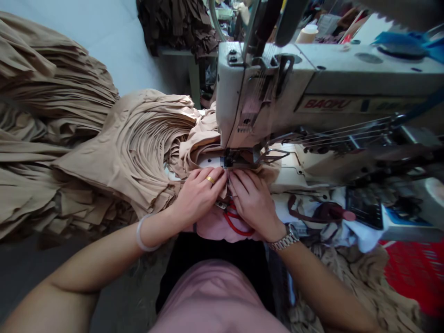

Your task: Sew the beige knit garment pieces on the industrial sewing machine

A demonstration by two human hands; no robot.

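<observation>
Sits close at a sewing machine (267, 88), both hands side by side in front of its presser foot (229, 161). Presses the left hand (199, 192) palm down on a piece of tan cloth (194, 155), fingers stretched out and laid close together, tips just short of the presser foot; pinches nothing. Lays the right hand (255, 201) the same way just beside it, fingers flat and together on the same cloth, with the fingertips of the two hands nearly touching. Has the tan cloth lying on the machine bed under the presser foot and bunched up behind and to the left of it. Wears a gold ring (210, 179) on the left hand, a pale bangle (142, 233) on the left wrist and a metal watch (286, 237) on the right wrist. Partly covers, with the right palm, red-handled scissors (236, 225) resting on pink cloth (213, 229) at the near edge. Has a fanned stack of tan pieces (138, 143) just left of the machine, touching the bunched cloth, and a larger heap of tan cloth (41, 92) farther left. Has white cloth (359, 233) and a red crate (412, 273) low on the right, under the machine's arm.
</observation>
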